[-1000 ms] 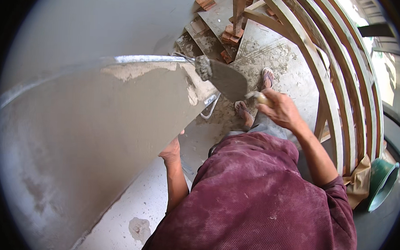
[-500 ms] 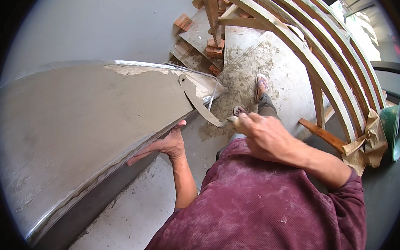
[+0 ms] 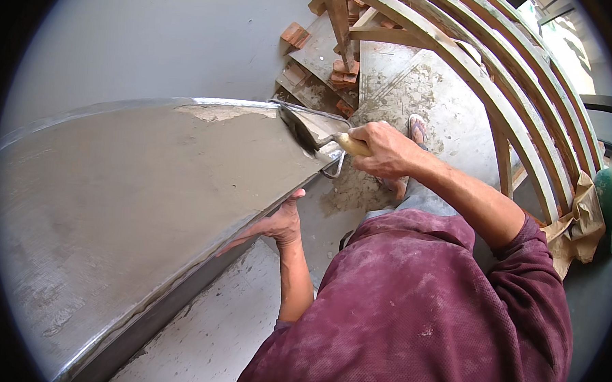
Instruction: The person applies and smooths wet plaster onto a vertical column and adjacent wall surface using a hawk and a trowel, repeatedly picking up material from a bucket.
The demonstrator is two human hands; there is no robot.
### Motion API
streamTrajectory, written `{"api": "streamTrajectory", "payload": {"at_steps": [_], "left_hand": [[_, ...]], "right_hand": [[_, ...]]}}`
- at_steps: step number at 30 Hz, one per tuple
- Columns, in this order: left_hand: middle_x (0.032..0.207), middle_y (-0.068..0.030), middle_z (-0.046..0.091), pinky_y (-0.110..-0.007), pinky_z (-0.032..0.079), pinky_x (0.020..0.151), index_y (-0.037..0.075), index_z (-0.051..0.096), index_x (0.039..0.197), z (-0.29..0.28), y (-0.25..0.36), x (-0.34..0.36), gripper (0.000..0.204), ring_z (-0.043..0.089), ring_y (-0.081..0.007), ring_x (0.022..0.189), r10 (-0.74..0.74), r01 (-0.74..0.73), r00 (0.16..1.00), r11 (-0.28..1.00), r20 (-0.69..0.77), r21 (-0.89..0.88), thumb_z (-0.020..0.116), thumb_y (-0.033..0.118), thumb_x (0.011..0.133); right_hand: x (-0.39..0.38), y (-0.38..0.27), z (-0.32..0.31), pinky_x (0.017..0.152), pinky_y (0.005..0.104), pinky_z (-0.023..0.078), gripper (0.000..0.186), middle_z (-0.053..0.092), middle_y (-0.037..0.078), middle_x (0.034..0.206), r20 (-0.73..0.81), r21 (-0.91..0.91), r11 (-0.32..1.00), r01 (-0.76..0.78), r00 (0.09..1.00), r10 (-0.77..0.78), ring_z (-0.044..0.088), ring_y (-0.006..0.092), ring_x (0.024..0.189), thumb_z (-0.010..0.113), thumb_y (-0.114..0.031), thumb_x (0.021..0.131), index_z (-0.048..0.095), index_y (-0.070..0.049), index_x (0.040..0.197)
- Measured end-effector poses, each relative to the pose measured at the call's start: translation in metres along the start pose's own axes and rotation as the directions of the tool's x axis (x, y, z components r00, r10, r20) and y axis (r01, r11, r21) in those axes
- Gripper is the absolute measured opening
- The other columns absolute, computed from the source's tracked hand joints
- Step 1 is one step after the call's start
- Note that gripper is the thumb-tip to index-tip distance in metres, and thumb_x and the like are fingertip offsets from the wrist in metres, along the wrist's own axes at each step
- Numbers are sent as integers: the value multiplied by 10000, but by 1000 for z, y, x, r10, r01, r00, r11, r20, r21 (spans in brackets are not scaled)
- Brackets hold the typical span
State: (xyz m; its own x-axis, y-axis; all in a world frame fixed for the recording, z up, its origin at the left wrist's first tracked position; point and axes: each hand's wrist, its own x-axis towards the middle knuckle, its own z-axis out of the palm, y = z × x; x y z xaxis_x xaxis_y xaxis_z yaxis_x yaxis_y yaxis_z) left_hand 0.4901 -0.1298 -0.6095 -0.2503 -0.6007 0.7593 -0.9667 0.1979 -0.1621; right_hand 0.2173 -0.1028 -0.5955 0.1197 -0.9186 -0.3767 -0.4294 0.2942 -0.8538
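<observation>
Head view: a person in a dusty maroon shirt (image 3: pixel 423 312) bent over a curved slab (image 3: pixel 135 204) coated in wet grey plaster.
Right hand (image 3: pixel 390 150): its grip was closed around the pale wooden handle of a trowel (image 3: pixel 315 130).
Trowel: a flat, pointed steel blade smeared with grey mortar, lying at the slab's narrow far end, touching the plaster beside a rough, paler patch.
Left hand (image 3: pixel 277 225): fingers spread flat, pressed against the slab's lower edge; its grip was open, holding nothing.
Slab: smooth and damp-looking over most of its face, streaked nearer the camera, with a thin metal strip along the upper rim.
Floor (image 3: pixel 211 330): pale concrete, speckled with mortar.
Behind: arched wooden ribs (image 3: pixel 501 97) in a fan, red bricks (image 3: pixel 296 35) stacked near planks, crumpled brown paper (image 3: pixel 578 216) at right.
</observation>
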Motion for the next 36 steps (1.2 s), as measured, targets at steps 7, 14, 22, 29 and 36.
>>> {"api": "streamTrajectory", "payload": {"at_steps": [7,14,22,29,36], "left_hand": [[1460,-377,-324,-741,-109,1027,-86,-321,1400,4,-1,-2,1544,-320,-514,1363,-17,16,1000,997,-14,-81,475,962,592],[1476,-358,-310,-717,-107,1050,-60,-294,1427,6,-1,-10,1494,-305,-501,1376,-39,37,999,995,-21,-94,459,951,625],[1453,-407,-297,-760,-143,996,-94,-239,1445,9,-4,2,1453,-333,-528,1353,65,-64,995,998,-81,15,376,962,661],[1439,-416,-319,-772,-156,973,-42,-265,1457,8,-6,-1,1455,-357,-531,1340,36,-37,996,999,-78,-10,415,959,649],[1485,-367,-298,-753,-148,1000,-58,-213,1475,4,1,2,1427,-331,-512,1366,20,-25,995,998,-95,-49,489,906,690]], "right_hand": [[-25,-39,7,605,489,491,102,551,208,682,-140,-84,966,246,956,-256,592,391,641,571,-30,788,491,13,833],[-122,-67,-22,557,388,516,434,544,106,749,-175,98,934,344,930,-324,574,257,602,610,-59,788,536,14,1210],[-13,26,2,702,410,504,424,635,207,781,-143,188,974,130,984,-104,630,278,698,621,-136,716,623,52,1097],[-22,-38,-14,833,394,509,597,650,266,965,-50,138,966,219,976,-214,663,280,883,648,-136,691,571,89,1239],[-68,-85,-15,721,389,595,570,645,215,1024,-217,-30,851,525,827,-518,662,288,828,605,0,738,536,50,1301]]}}
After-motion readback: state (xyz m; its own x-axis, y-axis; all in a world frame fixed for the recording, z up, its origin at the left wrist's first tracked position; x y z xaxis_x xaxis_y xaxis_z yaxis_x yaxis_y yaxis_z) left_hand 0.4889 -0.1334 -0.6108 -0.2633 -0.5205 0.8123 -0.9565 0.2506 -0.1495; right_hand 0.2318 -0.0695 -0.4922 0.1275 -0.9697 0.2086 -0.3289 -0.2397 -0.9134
